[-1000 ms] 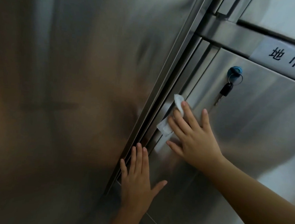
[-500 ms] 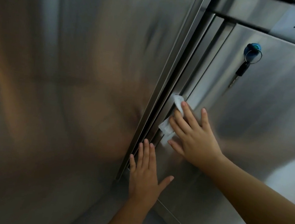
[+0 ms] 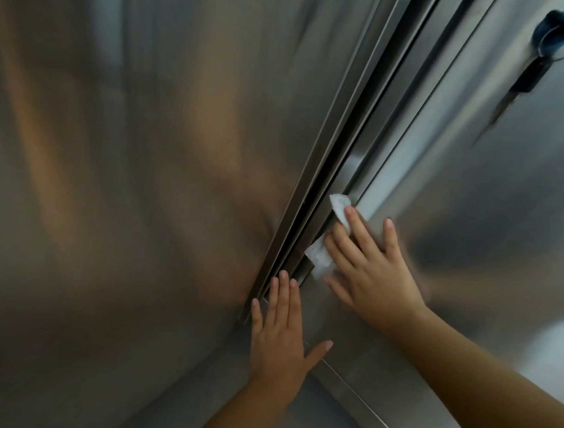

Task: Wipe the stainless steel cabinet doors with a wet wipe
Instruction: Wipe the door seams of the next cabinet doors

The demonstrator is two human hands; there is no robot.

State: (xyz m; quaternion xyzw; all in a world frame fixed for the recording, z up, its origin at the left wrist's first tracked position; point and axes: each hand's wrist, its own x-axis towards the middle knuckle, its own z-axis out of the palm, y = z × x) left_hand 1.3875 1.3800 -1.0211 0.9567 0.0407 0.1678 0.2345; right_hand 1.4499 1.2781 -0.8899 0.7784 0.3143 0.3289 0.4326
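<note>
Nearest us, the left hand (image 3: 279, 340) lies flat and unclenched on the lower left corner of the brushed stainless steel cabinet door (image 3: 490, 247). Its fingers are straight, the thumb is spread, and it holds nothing; it only braces against the metal.

Just above it, the right hand (image 3: 373, 275) has its fingers spread and fairly straight. They press down and do not curl round anything. Pinned beneath them is the crumpled white wet wipe (image 3: 320, 262), right on the door's left edge. One end pokes out past the fingertips and the other bunches near the thumb side.

The step in hand looks like cleaning that edge strip beside the dark recessed channel (image 3: 342, 157), which separates this door from the wide steel panel (image 3: 124, 184) on the left.

To do it well, I'd say keep the palm low and the pressure even. Run long strokes along the edge, following the grain of the steel, so no streaks cross it. The wipe is rumpled, so flattening it would give more contact. A fold pushed into the groove would lift the grime hiding there.

Further up the door, a black-handled key (image 3: 529, 78) hangs on a ring from the blue-capped lock (image 3: 555, 27) near the top edge. Strokes should go around it so the wipe doesn't snag.
</note>
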